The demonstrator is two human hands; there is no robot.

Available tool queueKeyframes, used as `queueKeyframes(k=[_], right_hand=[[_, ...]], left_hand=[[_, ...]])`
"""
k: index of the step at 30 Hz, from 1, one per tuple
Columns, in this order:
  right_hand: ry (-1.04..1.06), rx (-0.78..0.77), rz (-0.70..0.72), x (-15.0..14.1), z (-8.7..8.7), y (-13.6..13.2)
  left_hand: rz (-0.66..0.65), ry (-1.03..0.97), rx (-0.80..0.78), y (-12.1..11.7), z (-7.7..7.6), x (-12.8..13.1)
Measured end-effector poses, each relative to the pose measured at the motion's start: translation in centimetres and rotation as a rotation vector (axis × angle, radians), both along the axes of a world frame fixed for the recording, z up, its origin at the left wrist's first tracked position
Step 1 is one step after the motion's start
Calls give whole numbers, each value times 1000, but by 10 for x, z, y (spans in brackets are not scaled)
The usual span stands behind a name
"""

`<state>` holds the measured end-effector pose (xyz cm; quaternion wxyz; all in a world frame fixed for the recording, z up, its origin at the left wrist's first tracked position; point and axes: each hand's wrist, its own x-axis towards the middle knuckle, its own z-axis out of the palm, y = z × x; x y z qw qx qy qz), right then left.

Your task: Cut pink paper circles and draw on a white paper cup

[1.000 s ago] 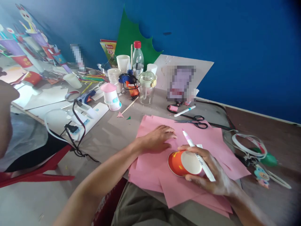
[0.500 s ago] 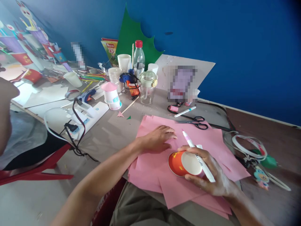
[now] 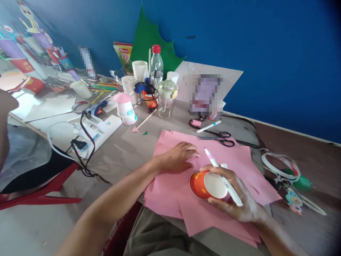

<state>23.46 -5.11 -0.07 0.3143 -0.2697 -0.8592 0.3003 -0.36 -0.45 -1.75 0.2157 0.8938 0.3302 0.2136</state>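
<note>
Sheets of pink paper (image 3: 170, 192) lie stacked and overlapping in front of me. My left hand (image 3: 179, 156) rests on them, fingers stretched out and holding nothing. At the right, my right hand (image 3: 237, 195) curls round a red paper cup (image 3: 197, 185), which stands on the pink paper with its white inside facing up. The same hand holds a white marker pen (image 3: 230, 192) slanting across the cup, its pink end pointing up and away. Beyond the hands, black-handled scissors (image 3: 225, 139) lie at the paper's far edge. A second marker (image 3: 209, 126) with a teal band lies behind them.
A paper-cup tower with a pink cone roof (image 3: 124, 106) stands beside a lidded glass jar (image 3: 166, 99). Behind are a red-capped bottle (image 3: 156, 65) and stacked cups (image 3: 140, 71). A power strip (image 3: 103, 137) with cables lies left. Another person's arm (image 3: 5, 124) shows far left.
</note>
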Motion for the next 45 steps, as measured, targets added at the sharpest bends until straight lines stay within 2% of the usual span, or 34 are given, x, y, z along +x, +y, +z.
queueKeyframes(k=[19, 33, 37, 41, 45], right_hand=[[-7, 3, -12, -2, 0, -1], [50, -78, 30, -2, -3, -1], [53, -74, 29, -2, -4, -2], [33, -20, 14, -1, -5, -2], [8, 92, -49, 0, -5, -2]], left_hand=[[-8, -3, 11, 0, -1, -1], [-5, -94, -2, 2, -4, 0], [16, -240, -87, 4, 1, 2], [28, -404, -223, 3, 15, 3], [-98, -532, -417, -3, 28, 1]])
